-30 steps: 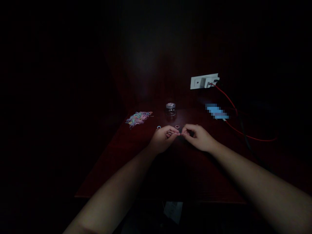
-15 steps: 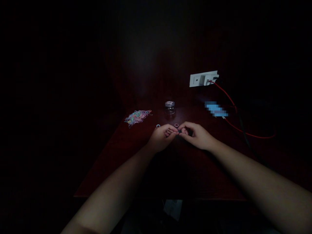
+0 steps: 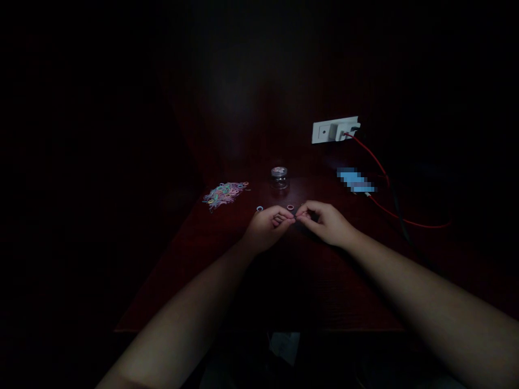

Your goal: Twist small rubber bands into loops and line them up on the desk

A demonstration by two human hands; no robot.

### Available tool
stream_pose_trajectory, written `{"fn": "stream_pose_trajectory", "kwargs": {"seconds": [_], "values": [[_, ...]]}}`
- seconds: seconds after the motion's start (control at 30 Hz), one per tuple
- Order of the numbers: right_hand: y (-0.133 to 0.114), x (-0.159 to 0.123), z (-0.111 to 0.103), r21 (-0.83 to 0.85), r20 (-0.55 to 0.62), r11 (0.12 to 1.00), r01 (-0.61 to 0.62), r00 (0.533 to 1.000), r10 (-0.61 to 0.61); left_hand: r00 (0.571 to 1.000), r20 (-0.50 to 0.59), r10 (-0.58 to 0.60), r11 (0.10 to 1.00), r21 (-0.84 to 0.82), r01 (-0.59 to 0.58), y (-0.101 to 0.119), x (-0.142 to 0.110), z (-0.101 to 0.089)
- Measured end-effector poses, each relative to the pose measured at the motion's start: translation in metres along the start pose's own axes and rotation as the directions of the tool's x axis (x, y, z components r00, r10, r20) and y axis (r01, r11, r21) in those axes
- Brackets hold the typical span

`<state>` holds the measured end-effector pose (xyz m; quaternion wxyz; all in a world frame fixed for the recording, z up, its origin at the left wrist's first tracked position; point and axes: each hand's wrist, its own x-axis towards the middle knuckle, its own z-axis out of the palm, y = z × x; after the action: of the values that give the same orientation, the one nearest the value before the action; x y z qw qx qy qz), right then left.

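My left hand (image 3: 268,229) and my right hand (image 3: 327,222) meet fingertip to fingertip above the dark red table (image 3: 194,259). Both are closed in a pinch, and what lies between the fingers is too small and dark to name. Just beyond the left hand lies a small light-blue ring (image 3: 260,208), partly hidden by it. A pink ring (image 3: 290,207) rests behind the gap between the hands. Farther left spreads a loose heap of small coloured elastic bands (image 3: 225,194).
A small clear jar (image 3: 279,181) with a lid stands behind the hands. To the right lies a blurred-out blue device (image 3: 356,180) with a red cable (image 3: 381,208) attached. A white wall socket (image 3: 335,130) holds a plug. Surroundings are very dark.
The whole view has shifted slightly, so things sit a little farther left. My right fingertips have drawn closer together in their pinch; the hands stay nearly in place.
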<state>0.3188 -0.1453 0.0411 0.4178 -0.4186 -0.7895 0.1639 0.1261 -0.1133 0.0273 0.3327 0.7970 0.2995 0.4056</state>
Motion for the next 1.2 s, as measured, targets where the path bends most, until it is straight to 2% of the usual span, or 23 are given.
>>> {"fn": "stream_pose_trajectory", "kwargs": {"seconds": [0.27,0.97,1.2], "values": [[0.0013,-0.0003,0.0,-0.013,-0.018,0.999,-0.047,0.999,0.047,0.999,-0.035,-0.023,0.999,0.036,0.024,0.0013,0.0007,-0.0029],[0.0024,-0.0017,-0.0006,0.071,0.026,0.997,-0.038,0.999,0.036,0.999,-0.029,-0.038,0.991,0.13,0.041,0.0061,0.0,-0.005],[0.0027,-0.002,-0.0012,0.028,0.041,0.999,-0.022,0.999,0.02,1.0,-0.02,-0.023,0.991,0.131,0.025,0.0072,-0.0003,-0.0058]]}}
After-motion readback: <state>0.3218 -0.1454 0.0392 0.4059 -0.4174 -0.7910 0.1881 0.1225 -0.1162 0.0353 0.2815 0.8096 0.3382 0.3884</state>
